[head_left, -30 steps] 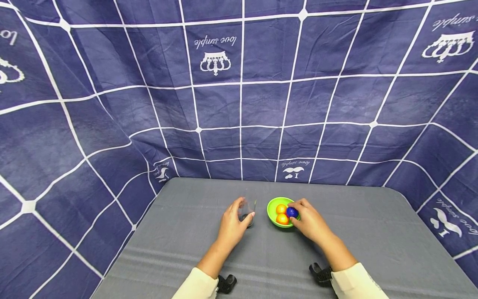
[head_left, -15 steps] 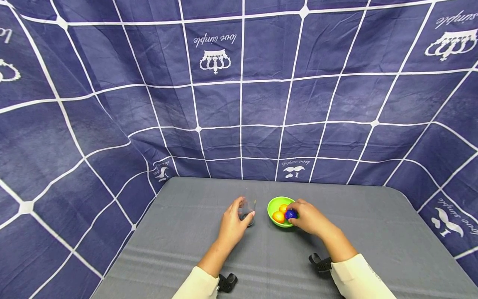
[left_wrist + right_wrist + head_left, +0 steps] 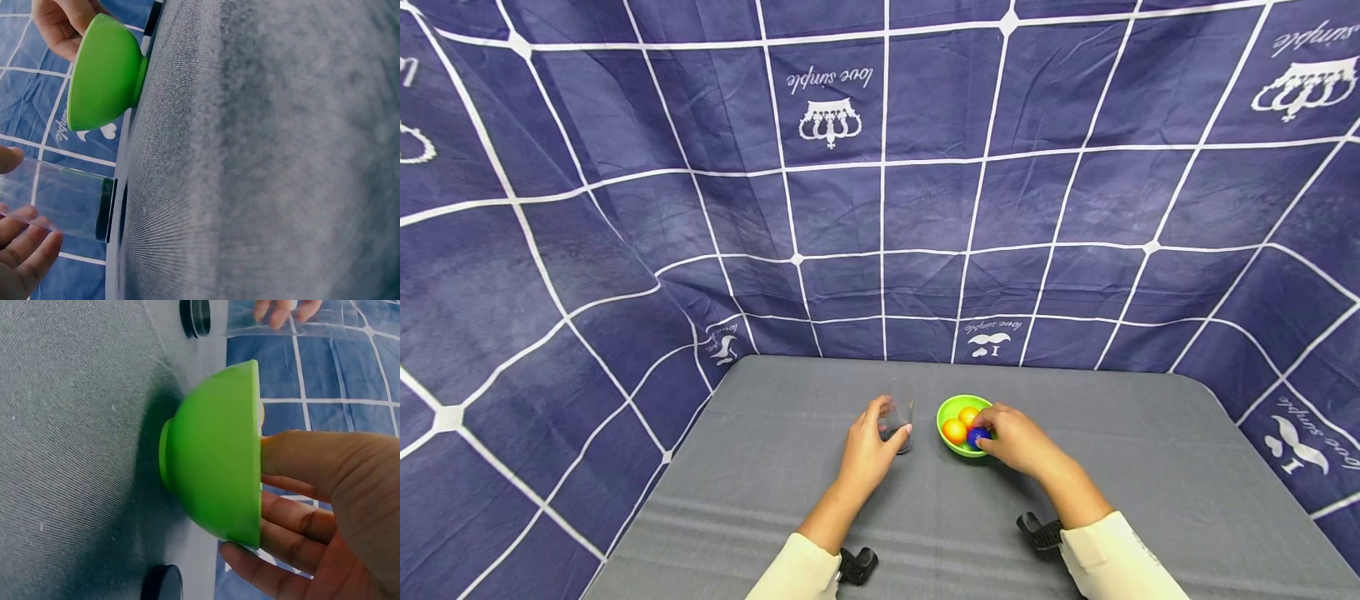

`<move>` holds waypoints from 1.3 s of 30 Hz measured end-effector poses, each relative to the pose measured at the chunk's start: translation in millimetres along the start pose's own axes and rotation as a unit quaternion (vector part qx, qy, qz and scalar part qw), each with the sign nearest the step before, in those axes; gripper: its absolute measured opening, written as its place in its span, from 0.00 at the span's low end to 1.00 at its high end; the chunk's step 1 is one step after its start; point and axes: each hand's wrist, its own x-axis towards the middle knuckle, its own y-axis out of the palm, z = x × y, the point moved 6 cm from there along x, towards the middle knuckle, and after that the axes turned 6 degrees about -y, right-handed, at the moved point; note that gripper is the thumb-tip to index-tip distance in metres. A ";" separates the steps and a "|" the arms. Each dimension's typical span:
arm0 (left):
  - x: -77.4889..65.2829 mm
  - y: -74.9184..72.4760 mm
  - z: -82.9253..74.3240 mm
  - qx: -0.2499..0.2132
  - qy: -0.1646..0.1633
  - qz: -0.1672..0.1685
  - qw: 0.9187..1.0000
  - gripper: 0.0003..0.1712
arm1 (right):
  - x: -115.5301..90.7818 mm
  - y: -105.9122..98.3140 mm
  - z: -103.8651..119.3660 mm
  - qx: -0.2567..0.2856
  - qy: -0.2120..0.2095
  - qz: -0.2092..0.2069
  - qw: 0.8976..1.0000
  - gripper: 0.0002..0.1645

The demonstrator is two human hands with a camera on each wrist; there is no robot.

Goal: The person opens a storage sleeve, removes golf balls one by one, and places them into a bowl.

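Note:
A clear cylindrical container (image 3: 898, 421) with a black base stands upright on the grey table. My left hand (image 3: 867, 440) holds it around its side, thumb and fingers on opposite sides in the left wrist view. To its right sits a green bowl (image 3: 950, 406) with two orange balls (image 3: 955, 431) and a blue ball (image 3: 978, 437). My right hand (image 3: 1017, 437) reaches over the bowl's right rim, its thumb and fingers pinching the blue ball. In the right wrist view, the bowl's wall hides the blue ball, and a fingertip touches the bowl's outside near the rim.
Grey cloth covers the table (image 3: 790, 400). A blue curtain (image 3: 925, 208) with white grid lines hangs behind it and at both sides. In the right wrist view, a black round-edged thing (image 3: 164, 584) shows beside the bowl, mostly cut off.
Inside the bowl, my right hand and the blue ball have moved slightly left and nearer me. The orange balls have shifted around to the left. My left hand stays on the container.

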 end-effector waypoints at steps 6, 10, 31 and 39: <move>-1.0 0.2 3.5 -0.018 -0.015 0.011 1.000 0.29 | 1.5 5.6 -0.8 0.005 0.011 -0.003 1.000 0.09; -1.3 -0.4 5.7 -0.027 -0.026 0.021 0.999 0.28 | 1.8 6.7 0.3 0.008 0.010 -0.006 1.000 0.10; 0.6 0.5 7.6 0.023 -0.037 0.091 0.995 0.43 | -0.2 4.6 0.1 0.025 0.024 -0.008 0.999 0.12; 2.4 -11.5 -0.7 0.001 -0.038 0.091 0.995 0.40 | -2.3 -8.2 0.6 0.038 0.043 -0.056 0.997 0.03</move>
